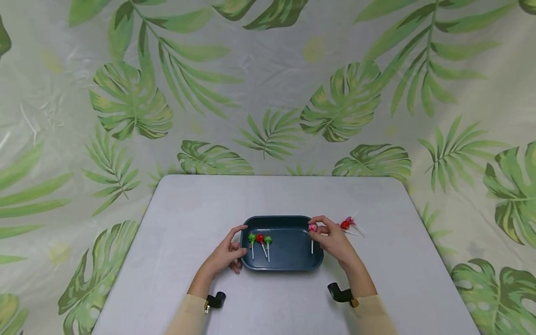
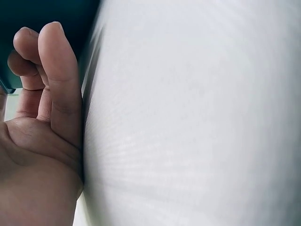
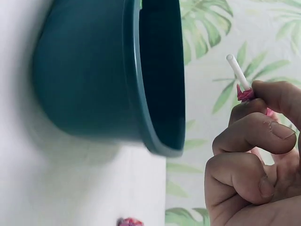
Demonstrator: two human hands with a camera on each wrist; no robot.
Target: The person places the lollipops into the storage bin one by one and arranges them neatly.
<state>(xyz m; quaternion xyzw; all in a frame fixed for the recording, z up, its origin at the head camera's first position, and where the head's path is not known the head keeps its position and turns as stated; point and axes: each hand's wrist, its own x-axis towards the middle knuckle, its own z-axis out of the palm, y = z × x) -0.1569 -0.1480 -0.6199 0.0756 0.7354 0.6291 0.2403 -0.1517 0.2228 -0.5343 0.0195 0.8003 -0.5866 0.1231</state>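
Observation:
My right hand (image 1: 333, 238) pinches a pink-wrapped lollipop (image 1: 312, 228) by its head over the right end of a dark teal tray (image 1: 282, 268). The lollipop's white stick (image 3: 239, 72) points down in the head view; in the right wrist view its head is mostly hidden behind the fingers. At the tray's left end, my left hand (image 1: 226, 255) holds the rim with thumb and index finger, the other fingers curled below. Inside the tray, toward the left, lie a green lollipop (image 1: 251, 237), a red lollipop (image 1: 260, 238) and another green lollipop (image 1: 268, 240), sticks toward me.
Right of the tray, beyond my right hand, a small cluster of red and pink lollipops (image 1: 347, 224) lies on the white table (image 1: 276, 302). A leaf-patterned curtain (image 1: 268, 93) hangs behind the table's far edge. Each wrist carries a black camera (image 1: 340, 293).

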